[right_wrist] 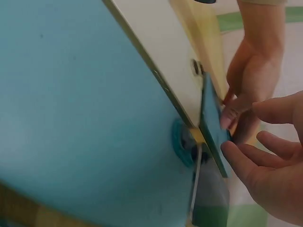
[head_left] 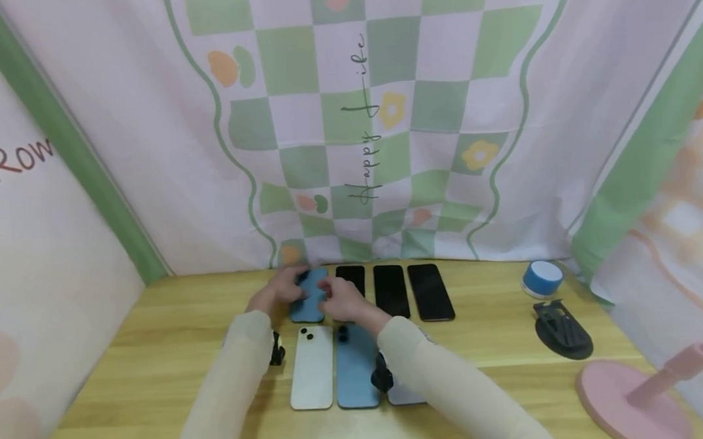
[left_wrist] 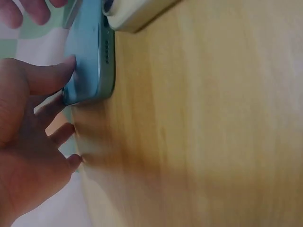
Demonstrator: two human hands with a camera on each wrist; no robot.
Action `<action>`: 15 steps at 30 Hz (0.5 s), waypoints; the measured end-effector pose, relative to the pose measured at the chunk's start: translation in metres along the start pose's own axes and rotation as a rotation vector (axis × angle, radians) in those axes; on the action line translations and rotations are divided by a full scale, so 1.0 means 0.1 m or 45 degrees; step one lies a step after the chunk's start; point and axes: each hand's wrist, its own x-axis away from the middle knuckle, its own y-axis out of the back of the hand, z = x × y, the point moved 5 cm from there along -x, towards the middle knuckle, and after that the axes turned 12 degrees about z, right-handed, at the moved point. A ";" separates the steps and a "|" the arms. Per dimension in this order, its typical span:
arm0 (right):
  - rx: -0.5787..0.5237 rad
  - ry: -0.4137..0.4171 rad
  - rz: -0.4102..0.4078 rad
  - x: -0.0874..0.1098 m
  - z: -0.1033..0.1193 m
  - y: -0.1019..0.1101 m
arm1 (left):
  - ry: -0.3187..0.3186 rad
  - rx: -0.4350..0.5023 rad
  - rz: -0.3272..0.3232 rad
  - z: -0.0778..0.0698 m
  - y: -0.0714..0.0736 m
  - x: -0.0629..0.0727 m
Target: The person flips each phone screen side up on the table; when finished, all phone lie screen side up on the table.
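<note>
A small blue phone lies back side up at the left end of the far row. My left hand holds it at its left side; in the left wrist view the thumb rests on its back and a finger meets its edge. At its right side is my right hand, fingers loosely bent and spread, a fingertip overlapping the phone's edge in the right wrist view. Nearer to me lie a white phone and a larger blue phone, both with cameras facing up.
Black phones continue the far row to the right. A pale phone lies partly under my right sleeve. Farther right stand a blue-and-white round container, a black folding stand and a pink stand. Checked cloth hangs behind the table.
</note>
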 end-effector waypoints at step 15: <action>0.504 -0.007 0.057 -0.19 0.07 -0.29 | 0.121 -0.064 -0.018 0.12 0.01 0.04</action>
